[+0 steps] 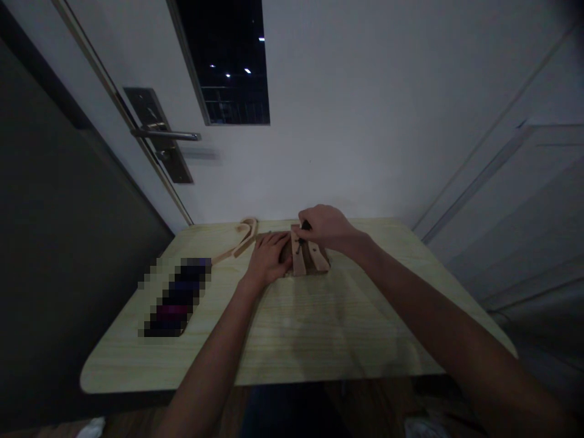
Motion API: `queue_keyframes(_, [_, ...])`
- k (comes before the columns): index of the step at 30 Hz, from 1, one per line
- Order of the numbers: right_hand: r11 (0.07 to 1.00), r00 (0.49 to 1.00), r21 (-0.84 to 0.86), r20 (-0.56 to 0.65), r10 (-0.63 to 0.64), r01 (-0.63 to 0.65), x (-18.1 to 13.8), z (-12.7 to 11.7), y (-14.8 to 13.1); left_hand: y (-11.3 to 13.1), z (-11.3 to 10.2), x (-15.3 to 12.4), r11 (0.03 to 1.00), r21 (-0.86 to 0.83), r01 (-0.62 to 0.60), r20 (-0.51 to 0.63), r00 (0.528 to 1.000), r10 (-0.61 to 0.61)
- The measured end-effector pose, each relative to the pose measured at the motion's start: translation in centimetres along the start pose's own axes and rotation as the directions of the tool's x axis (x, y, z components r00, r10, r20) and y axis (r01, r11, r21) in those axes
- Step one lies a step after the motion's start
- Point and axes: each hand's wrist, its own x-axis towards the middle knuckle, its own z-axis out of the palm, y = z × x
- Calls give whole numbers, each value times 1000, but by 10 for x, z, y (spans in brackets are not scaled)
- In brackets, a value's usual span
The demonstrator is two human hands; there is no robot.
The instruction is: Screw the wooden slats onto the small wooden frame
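Against tan wooden slats (298, 261) running lengthwise away from me, my left hand (268, 258) lies half-open; my right hand (326, 225) pinches a small black object (305, 225).

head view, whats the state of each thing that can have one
left hand: against the wooden assembly
right hand: closed on a small dark item
wooden assembly: on the table
curved wooden piece: lying unheld
pixelated object: lying down, details hidden
door lever: roughly level
window: dark, lights beyond
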Motion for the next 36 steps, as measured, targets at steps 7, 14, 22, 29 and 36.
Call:
queue_keyframes(7, [986, 993, -122, 11, 119, -117, -1, 6, 6, -1, 0, 0, 1000, 10, -9, 10, 1000, 9])
queue_keyframes(14, [999, 1000, -37, 0, 29, -29, -7, -3, -23, -2, 0, 0, 999, 27, -27, -2, 1000, 27])
queue_keyframes(22, [977, 993, 188, 41, -113, 103, -6, -10, -3, -1, 0, 0, 1000, 12, -25, 4, 1000, 25])
queue_keyframes(29, [958, 983, 243, 54, -173, 155, -4, -9, 9, -1, 1, 0, 1000, 19, -10, 0, 1000, 10])
queue_keyframes(36, [987, 996, 135, 12, -94, 91, -11, -5, -1, 0, 1, 0, 1000, 10, 2, 8, 1000, -2])
